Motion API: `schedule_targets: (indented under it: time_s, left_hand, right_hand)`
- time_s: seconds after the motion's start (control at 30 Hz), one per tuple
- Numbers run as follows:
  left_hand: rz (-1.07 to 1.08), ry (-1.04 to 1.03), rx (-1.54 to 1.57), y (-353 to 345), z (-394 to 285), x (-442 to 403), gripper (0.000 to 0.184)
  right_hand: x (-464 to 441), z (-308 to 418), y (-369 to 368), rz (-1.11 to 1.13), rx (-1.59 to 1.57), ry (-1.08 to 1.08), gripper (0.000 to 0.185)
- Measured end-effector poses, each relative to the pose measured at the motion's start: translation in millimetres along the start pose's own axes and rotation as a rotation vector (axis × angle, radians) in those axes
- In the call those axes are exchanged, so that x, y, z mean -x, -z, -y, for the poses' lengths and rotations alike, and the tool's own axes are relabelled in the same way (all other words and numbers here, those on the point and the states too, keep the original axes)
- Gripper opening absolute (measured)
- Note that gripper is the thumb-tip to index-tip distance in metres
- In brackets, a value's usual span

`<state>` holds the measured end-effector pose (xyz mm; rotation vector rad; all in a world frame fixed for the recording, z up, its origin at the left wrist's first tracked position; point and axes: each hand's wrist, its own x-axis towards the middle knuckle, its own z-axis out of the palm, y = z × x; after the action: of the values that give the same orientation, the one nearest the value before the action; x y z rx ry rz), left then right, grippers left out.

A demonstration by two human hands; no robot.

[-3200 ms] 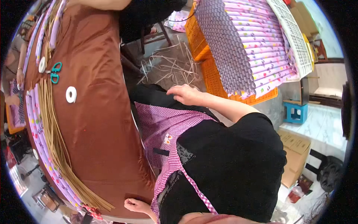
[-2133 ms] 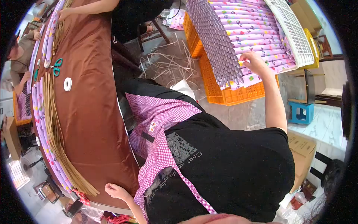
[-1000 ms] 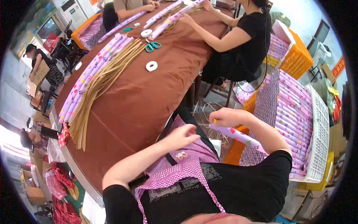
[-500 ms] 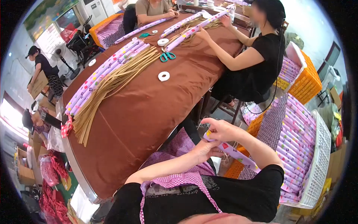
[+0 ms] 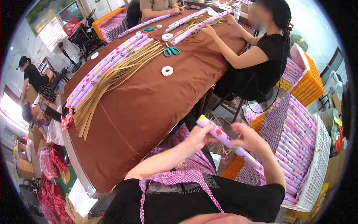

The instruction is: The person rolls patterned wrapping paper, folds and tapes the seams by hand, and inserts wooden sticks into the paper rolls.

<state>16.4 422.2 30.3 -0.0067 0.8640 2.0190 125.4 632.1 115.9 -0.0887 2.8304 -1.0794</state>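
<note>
My left hand (image 5: 201, 137) is wrapped round a lilac printed tube (image 5: 223, 139) near its yellow-marked top end. The tube slants from upper left down to the right, in front of my body. Beside its middle my right hand (image 5: 250, 139) is raised with the fingers apart; whether a fingertip touches the tube I cannot tell. Below the hands lies the pink checked apron (image 5: 186, 160) on my lap. To the right stands a white crate (image 5: 316, 164) holding many similar tubes (image 5: 294, 145).
On the brown-covered table (image 5: 149, 112) are tan strips (image 5: 108, 86), more lilac tubes (image 5: 108, 65), teal scissors (image 5: 171, 51) and white tape rolls (image 5: 167, 71). A co-worker (image 5: 257, 59) handles a tube across from me. Yellow crates (image 5: 307, 82) stand at right.
My right hand has come away from the tube's top end and moved right and down, its fingers spreading. My left hand has shifted up and left, still round the tube.
</note>
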Motion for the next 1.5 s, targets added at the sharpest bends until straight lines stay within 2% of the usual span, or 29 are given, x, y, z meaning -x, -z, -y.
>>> schedule_targets:
  time_s: [0.13, 0.2, 0.23, 0.3, 0.33, 0.43, 0.47, 0.57, 0.63, 0.67, 0.7, 0.83, 0.87, 0.9, 0.97, 1.03, 1.07, 1.13, 1.2, 1.27, 1.33, 1.43, 1.5]
  left_hand:
    - [-0.068, -0.048, -0.061, 7, -31, -4, 0.024]
    - [-0.069, -0.058, -0.098, 4, -48, 0, 0.023]
    - [-0.073, -0.081, -0.111, 5, -54, 2, 0.024]
    - [-0.084, -0.085, -0.125, 5, -69, 7, 0.026]
    - [-0.087, -0.086, -0.14, 8, -72, 9, 0.026]
    - [-0.092, -0.146, -0.155, 17, -93, 19, 0.029]
    - [-0.123, -0.134, -0.153, 17, -105, 25, 0.028]
    - [-0.155, -0.201, -0.074, 26, -137, 43, 0.029]
    - [-0.132, -0.281, -0.112, 39, -159, 58, 0.022]
    - [-0.154, -0.344, -0.084, 39, -167, 70, 0.031]
    - [-0.221, -0.378, -0.084, 40, -176, 80, 0.031]
    - [-0.205, -0.428, -0.139, 73, -209, 124, 0.04]
    - [-0.189, -0.449, -0.153, 84, -216, 134, 0.047]
    - [-0.175, -0.462, -0.182, 91, -222, 145, 0.053]
    - [-0.098, -0.502, -0.217, 109, -233, 164, 0.058]
    - [-0.117, -0.573, -0.262, 118, -239, 177, 0.061]
    - [-0.164, -0.629, -0.286, 121, -237, 179, 0.059]
    - [-0.236, -0.682, -0.324, 112, -228, 183, 0.054]
    - [-0.286, -0.616, -0.377, 107, -213, 176, 0.052]
    - [-0.328, -0.579, -0.396, 98, -195, 161, 0.054]
    - [-0.372, -0.53, -0.397, 87, -182, 143, 0.057]
    - [-0.313, -0.609, -0.277, 86, -165, 120, 0.054]
    - [-0.194, -0.66, -0.188, 83, -157, 114, 0.051]
  right_hand:
    - [60, -5, -10, 0.083, 0.212, -0.123, 0.084]
    - [81, -1, -22, -0.003, 0.333, -0.253, 0.081]
    - [87, -5, -28, 0.01, 0.339, -0.248, 0.081]
    - [92, -22, -48, -0.132, 0.381, -0.324, 0.069]
    - [93, -27, -58, -0.215, 0.315, -0.311, 0.052]
    - [78, -7, -55, -0.264, 0.283, -0.249, 0.043]
    - [71, 5, -46, -0.268, 0.282, -0.152, 0.038]
    - [40, 28, -22, -0.196, 0.299, -0.049, 0.031]
    - [13, 42, -8, -0.099, 0.314, -0.011, 0.032]
    - [-2, 56, 0, -0.051, 0.344, 0.002, 0.034]
    - [-18, 64, 4, -0.05, 0.341, 0.007, 0.034]
    - [-86, 71, 8, 0.14, 0.277, 0.248, 0.035]
    - [-105, 72, 8, 0.221, 0.204, 0.35, 0.035]
    - [-121, 80, 9, 0.233, 0.201, 0.36, 0.035]
    - [-150, 100, 7, 0.658, -0.158, 0.059, 0.04]
    - [-180, 106, 1, 0.848, -0.285, 0.046, 0.043]
    - [-192, 105, -3, 0.924, -0.465, -0.034, 0.046]
    - [-220, 106, -14, 0.984, -0.621, -0.061, 0.047]
    - [-246, 103, -28, 1.067, -0.686, -0.053, 0.045]
    - [-272, 101, -44, 1.243, -0.951, -0.022, 0.043]
    - [-288, 107, -59, 1.353, -0.994, -0.029, 0.044]
    - [-295, 109, -87, 1.532, -1.07, -0.082, 0.046]
    - [-292, 106, -99, 1.623, -1.077, -0.123, 0.047]
